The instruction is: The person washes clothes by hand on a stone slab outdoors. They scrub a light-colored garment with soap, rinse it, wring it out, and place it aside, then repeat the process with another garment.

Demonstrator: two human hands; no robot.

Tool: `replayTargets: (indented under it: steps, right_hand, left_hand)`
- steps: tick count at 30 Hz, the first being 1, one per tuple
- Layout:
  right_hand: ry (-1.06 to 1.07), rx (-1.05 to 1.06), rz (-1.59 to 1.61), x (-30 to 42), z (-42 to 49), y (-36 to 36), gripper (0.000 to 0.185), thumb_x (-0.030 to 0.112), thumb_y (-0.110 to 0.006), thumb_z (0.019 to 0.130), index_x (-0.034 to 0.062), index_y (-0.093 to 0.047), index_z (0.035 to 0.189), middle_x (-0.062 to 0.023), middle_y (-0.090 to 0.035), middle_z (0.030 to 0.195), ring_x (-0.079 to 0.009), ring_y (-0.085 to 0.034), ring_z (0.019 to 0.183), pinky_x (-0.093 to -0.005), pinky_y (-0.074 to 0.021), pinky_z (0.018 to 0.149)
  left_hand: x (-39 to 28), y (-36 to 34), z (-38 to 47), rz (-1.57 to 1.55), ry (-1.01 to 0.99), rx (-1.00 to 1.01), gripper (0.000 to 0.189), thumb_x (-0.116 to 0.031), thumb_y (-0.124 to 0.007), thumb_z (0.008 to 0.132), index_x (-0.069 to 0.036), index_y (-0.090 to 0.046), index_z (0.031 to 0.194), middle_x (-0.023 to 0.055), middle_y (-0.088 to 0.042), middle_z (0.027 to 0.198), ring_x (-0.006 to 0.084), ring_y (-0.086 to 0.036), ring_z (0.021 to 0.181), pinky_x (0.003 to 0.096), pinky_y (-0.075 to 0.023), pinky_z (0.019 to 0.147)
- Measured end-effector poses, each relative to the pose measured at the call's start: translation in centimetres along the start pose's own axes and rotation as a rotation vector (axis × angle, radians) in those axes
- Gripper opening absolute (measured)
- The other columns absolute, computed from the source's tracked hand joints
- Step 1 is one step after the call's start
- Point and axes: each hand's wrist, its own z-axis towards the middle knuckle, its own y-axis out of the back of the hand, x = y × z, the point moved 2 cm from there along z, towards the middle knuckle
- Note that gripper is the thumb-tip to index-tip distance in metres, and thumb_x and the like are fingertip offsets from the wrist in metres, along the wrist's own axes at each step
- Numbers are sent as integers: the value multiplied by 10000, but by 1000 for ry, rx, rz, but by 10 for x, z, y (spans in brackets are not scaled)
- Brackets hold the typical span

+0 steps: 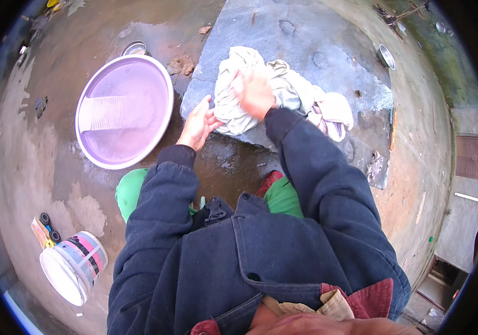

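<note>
A wet, whitish cloth (239, 113) lies bunched on a grey stone slab (327, 37), and its twisted folds run right to a pinkish-white part. My right hand (256, 94), blurred, is on top of the bunched cloth; whether its fingers grip the fabric cannot be told. My left hand (200, 124) is at the cloth's left edge, palm turned up, fingers apart, holding nothing. To the left of it, a round plastic basin (168, 104) holds purplish water over a ribbed washboard part (109, 113).
A metal bowl (135, 48) sits behind the basin, another (386, 57) right of the slab. A lidded bucket (76, 268) and a toy vehicle (48, 230) are at lower left. Dry leaves (180, 65) lie on wet ground. A crumpled rag (375, 165) lies at the slab's right corner.
</note>
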Motion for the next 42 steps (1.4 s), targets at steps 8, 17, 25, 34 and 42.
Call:
replayTargets:
  steps: [8,17,25,34,42]
  right_hand:
    - [-21,26,-116,-37,11,17,471,354,-544,851,76,-495,1228,-154,-529,1051,-313,-517,999,-438,-410,851]
    - [235,87,303,48,-31,26,461,345,-534,857,93,-493,1241,-216,-513,1113,-354,-514,984,-473,-403,851]
    - [-229,12,-43,-37,-23,19,496,372,-564,844,104,-475,1252,-186,-500,1084,-328,-490,1038,-456,-388,856]
    - [-258,391,923,-18,-68,44,418,232,-560,863,27,-478,1218,-187,-532,1007,-281,-527,934,-390,-421,818]
    - [167,71,314,43,-59,49,453,345,-552,848,73,-515,1209,-187,-514,1141,-357,-480,1087,-461,-384,921]
  left_hand:
    - [4,4,1,41,-12,-58,708,-540,-242,968,-30,-141,1449,215,-443,1337,288,-493,1190,383,-397,985]
    - [10,11,17,133,-92,-162,330,-251,-470,959,-32,-503,1203,47,-608,997,109,-584,796,261,-486,672]
    - [17,2,30,587,-355,-375,253,-58,-607,802,-5,-619,1049,62,-665,868,111,-601,786,264,-475,724]
    - [17,-13,-5,715,-114,-36,245,-35,-474,800,3,-634,982,36,-628,918,128,-568,849,267,-435,769]
    - [30,5,-22,1107,-1,64,228,-141,-505,827,1,-640,943,104,-648,883,177,-561,860,332,-426,807]
